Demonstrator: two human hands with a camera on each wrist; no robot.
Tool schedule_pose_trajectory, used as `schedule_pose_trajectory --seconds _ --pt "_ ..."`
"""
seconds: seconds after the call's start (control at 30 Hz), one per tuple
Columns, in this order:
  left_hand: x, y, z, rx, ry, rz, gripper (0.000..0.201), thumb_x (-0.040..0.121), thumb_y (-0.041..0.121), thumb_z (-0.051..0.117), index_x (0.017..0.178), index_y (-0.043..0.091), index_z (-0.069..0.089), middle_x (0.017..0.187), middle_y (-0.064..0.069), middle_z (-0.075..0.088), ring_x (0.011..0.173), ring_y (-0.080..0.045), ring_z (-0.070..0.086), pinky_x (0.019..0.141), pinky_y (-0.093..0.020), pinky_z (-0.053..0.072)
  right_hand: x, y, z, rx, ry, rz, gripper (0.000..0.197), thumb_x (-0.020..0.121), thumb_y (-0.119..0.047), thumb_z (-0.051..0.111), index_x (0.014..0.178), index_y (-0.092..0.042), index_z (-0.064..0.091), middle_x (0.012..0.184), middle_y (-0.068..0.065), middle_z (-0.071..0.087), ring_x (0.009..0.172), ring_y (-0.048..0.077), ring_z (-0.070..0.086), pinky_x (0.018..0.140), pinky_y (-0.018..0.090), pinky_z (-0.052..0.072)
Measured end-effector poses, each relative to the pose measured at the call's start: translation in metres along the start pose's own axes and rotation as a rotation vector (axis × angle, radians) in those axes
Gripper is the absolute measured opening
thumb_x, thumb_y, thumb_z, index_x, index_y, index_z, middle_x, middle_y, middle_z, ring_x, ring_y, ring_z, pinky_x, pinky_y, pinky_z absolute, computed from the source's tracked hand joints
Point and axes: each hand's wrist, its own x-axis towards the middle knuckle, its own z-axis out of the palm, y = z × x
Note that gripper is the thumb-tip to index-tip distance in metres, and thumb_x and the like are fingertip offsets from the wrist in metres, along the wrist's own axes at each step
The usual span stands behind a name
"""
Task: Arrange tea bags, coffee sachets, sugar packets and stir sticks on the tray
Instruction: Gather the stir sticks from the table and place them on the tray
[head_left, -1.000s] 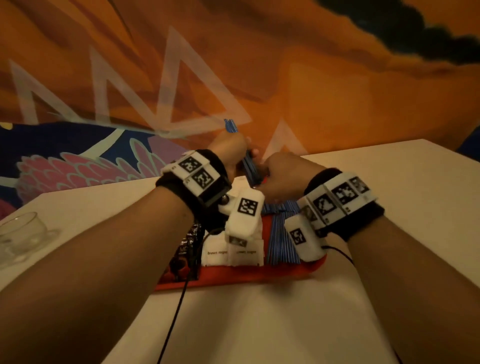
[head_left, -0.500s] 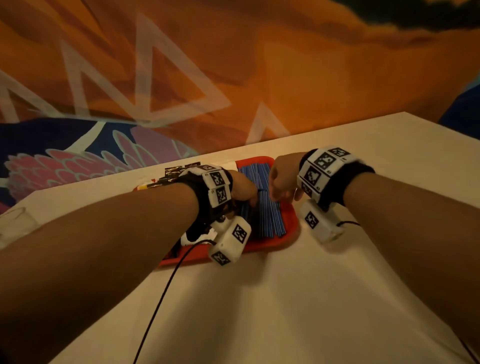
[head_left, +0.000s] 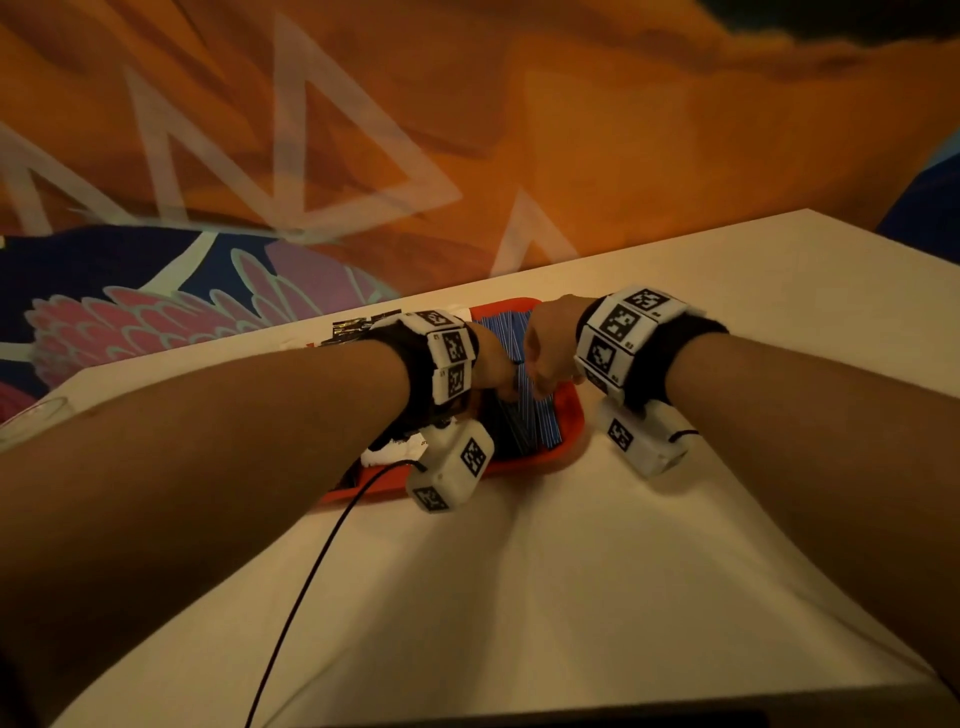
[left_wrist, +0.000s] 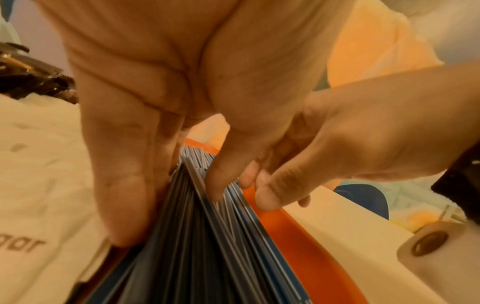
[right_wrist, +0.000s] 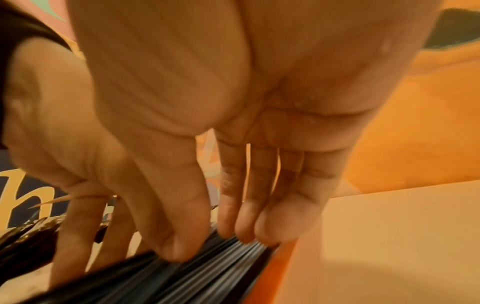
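Sticks (head_left: 524, 410) | lying on tray (head_left: 569, 415), right side | left hand (left_wrist: 166, 115) and right hand (right_wrist: 233, 144) flat-fingered, pressing stack | ends to be squared gently, edges kept parallel to tray rim

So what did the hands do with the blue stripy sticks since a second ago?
Both hands came down from holding a bundle upright above the tray. Now the left hand and right hand press the blue striped stir sticks flat onto the red tray, fingers spread along the pile. The tray and the white sugar packets stayed put.
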Motion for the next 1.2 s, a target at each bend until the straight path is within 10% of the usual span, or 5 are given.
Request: schedule_pose_trajectory --seconds 0.17,0.33,0.5,1.2 --pt "0.000 -0.008 -0.002 0.027 0.017 0.016 0.021 0.096 0.024 0.065 0.100 0.004 0.068 0.078 -0.006 0.069 0.076 -0.019 0.066 0.074 -0.030 0.056 -0.006 -0.004 0.002 -0.029 -0.003 -0.118 0.036 0.074 -0.038 0.083 0.105 -0.024 0.071 0.106 -0.005 0.071 0.090 0.013 0.062 0.068 0.024 0.048" --pt "-0.007 -0.018 -0.004 0.257 0.114 0.178 0.025 0.096 0.025 0.063 0.114 0.009 0.067 0.103 0.002 0.068 0.086 -0.013 0.060 0.063 -0.014 0.045 -0.005 -0.012 0.014 -0.142 -0.047 -0.165 0.054 0.079 -0.047 0.076 0.126 -0.025 0.064 0.122 -0.004 0.065 0.110 0.019 0.060 0.090 0.030 0.049" --pt "-0.002 -0.034 0.002 0.311 0.240 0.304 0.026 0.087 0.027 0.074 0.111 0.018 0.075 0.109 -0.002 0.073 0.096 -0.017 0.065 0.084 -0.030 0.055 -0.005 -0.013 0.010 -0.154 0.006 -0.139 0.059 0.076 -0.048 0.078 0.128 -0.025 0.061 0.125 -0.004 0.063 0.113 0.019 0.058 0.097 0.035 0.049" --pt "-0.003 -0.060 0.018 0.245 0.256 0.515 0.035 0.090 0.039 0.069 0.122 0.025 0.070 0.118 0.004 0.069 0.108 -0.018 0.058 0.093 -0.035 0.050 -0.014 -0.023 0.009 -0.164 -0.038 -0.055 0.060 0.072 -0.047 0.081 0.125 -0.026 0.062 0.126 -0.003 0.063 0.115 0.019 0.058 0.098 0.036 0.049"
